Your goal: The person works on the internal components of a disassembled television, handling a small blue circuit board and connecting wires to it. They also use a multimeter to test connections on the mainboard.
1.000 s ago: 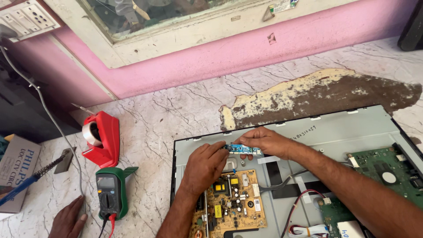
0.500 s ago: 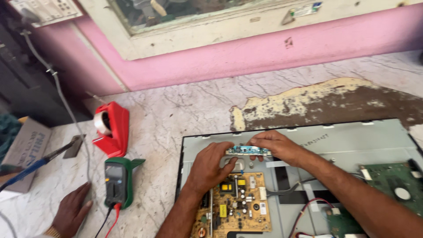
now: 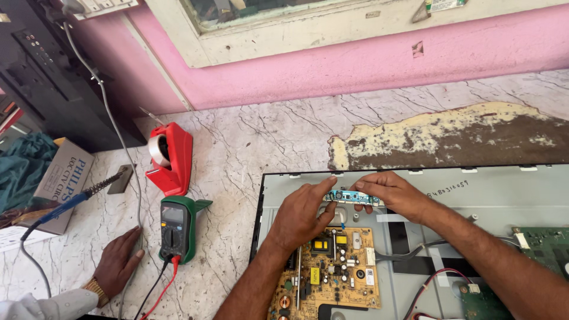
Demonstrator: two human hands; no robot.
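Nearest to me, at the bottom centre of the frame, I see the yellow-brown power circuit board (image 3: 332,269) crowded with small components, lying inside the grey metal back panel (image 3: 504,195) of a flat screen that fills the lower right. Red and black wires (image 3: 430,284) curl beside the board, and a green circuit board (image 3: 542,243) sits at the right edge.

Just above the yellow board, both my hands meet on the small narrow blue circuit strip (image 3: 351,196), which lies near the panel's top edge, a little right of the frame's centre. My left hand (image 3: 302,210) presses its fingertips against the strip's left end, its grip narrow and pinching. My right hand (image 3: 394,192) closes over the strip's right end, thumb below and fingers on top, holding it.

At the lower left, another person's hand (image 3: 118,261), with a gold watch at the wrist, rests flat on the marble tabletop (image 3: 267,136). Just to its right lies a green multimeter (image 3: 178,228) with red and black leads. Behind that stands a red tape dispenser (image 3: 172,157). A blue-handled soldering iron (image 3: 68,204) lies at the left, over a cardboard box (image 3: 62,178). Farthest off, a pink wall (image 3: 355,65) runs across the top.
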